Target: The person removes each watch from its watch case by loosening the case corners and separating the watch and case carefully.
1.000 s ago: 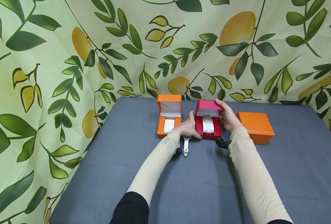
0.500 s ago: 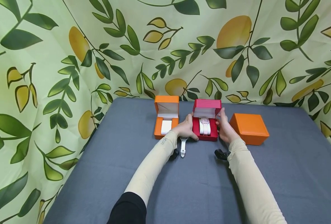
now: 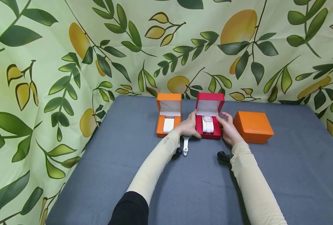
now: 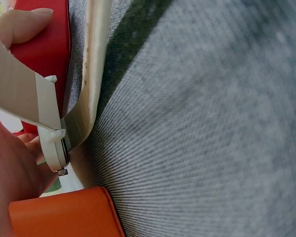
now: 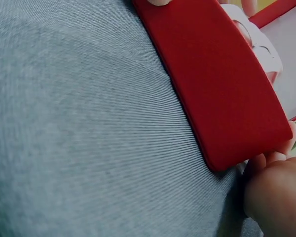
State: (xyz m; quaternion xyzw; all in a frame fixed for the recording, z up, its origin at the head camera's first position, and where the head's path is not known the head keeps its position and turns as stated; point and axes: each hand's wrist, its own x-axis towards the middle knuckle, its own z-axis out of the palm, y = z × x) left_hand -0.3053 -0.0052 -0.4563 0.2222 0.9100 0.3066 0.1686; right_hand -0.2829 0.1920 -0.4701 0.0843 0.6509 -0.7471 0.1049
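A red watch box (image 3: 216, 132) stands with its lid raised, a white-strapped watch (image 3: 207, 121) wrapped round the cushion inside. My left hand (image 3: 187, 125) grips the box's left side, its thumb at the front, the other fingers further back. Against the box's right side rests my right hand (image 3: 230, 129), fingers loosely bent; the right wrist view shows its fingertips touching that end. Beneath my left wrist, a second white-strapped watch (image 4: 50, 123) lies on the table, partly hidden by the hand in the head view.
Left of the red box, an orange watch box (image 3: 161, 125) is raised-lidded with a bare white cushion (image 3: 168, 125). A closed orange box (image 3: 253, 126) sits at the right. Grey cloth (image 3: 206, 187) covers the table, and a leaf-print curtain (image 3: 144, 47) hangs behind.
The red box's lid has swung further back to nearly upright. My right hand has left the lid and moved down to the box's right side. My left hand stays at the left side.
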